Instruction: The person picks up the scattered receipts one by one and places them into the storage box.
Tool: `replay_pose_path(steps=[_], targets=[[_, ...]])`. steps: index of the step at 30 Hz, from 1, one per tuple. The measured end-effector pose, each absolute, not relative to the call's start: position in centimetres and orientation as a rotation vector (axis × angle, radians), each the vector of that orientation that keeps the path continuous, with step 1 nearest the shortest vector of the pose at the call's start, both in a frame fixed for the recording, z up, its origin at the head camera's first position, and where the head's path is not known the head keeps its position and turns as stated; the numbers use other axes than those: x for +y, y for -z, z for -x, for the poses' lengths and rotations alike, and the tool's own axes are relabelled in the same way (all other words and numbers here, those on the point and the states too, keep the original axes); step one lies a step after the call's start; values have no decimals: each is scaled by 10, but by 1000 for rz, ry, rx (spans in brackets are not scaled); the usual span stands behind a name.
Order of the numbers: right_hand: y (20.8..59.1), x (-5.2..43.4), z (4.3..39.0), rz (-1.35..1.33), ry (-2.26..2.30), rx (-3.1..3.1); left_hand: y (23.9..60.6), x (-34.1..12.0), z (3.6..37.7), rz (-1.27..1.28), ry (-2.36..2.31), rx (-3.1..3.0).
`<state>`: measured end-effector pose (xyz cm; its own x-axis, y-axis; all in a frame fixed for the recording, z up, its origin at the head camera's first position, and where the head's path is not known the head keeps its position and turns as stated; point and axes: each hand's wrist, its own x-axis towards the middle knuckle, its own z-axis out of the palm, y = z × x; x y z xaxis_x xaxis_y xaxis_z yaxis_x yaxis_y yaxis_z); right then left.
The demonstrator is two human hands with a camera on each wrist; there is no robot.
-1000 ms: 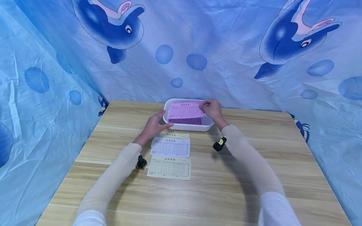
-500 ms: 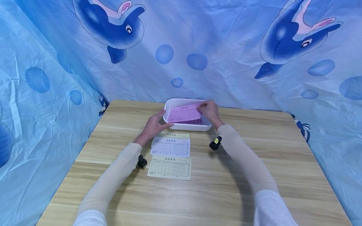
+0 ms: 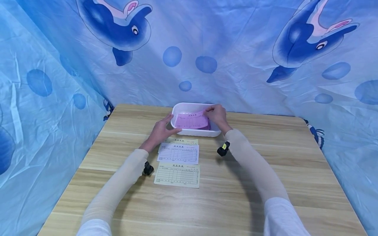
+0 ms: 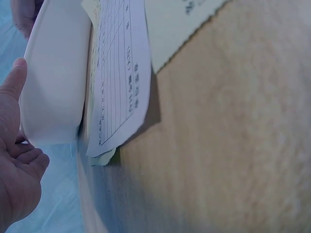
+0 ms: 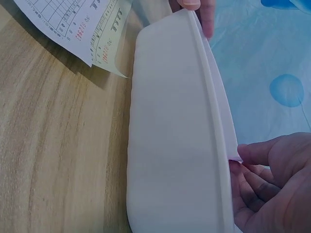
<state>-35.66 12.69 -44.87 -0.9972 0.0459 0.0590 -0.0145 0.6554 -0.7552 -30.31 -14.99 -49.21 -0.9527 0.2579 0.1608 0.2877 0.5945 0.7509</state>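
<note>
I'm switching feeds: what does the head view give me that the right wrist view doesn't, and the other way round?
Only the head view shows the pink form's printed face inside the white tray, the pale yellow form lying nearest the person, and both sleeved forearms. Only the right wrist view shows the tray's outer wall up close, with the pink sheet's corner at the fingertips. Both show the tray, the right hand pinching the pink form, and the white form overlapping a yellowish sheet.
</note>
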Motion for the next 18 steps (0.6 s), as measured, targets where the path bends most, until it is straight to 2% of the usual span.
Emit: replay_pose_path(steps=[10, 18], targets=[[432, 147, 352, 11, -1470, -2745, 493, -150, 304, 475, 1332, -2775], [404, 155, 324, -84, -1423, -2735, 493, -151, 305, 473, 1335, -2780]])
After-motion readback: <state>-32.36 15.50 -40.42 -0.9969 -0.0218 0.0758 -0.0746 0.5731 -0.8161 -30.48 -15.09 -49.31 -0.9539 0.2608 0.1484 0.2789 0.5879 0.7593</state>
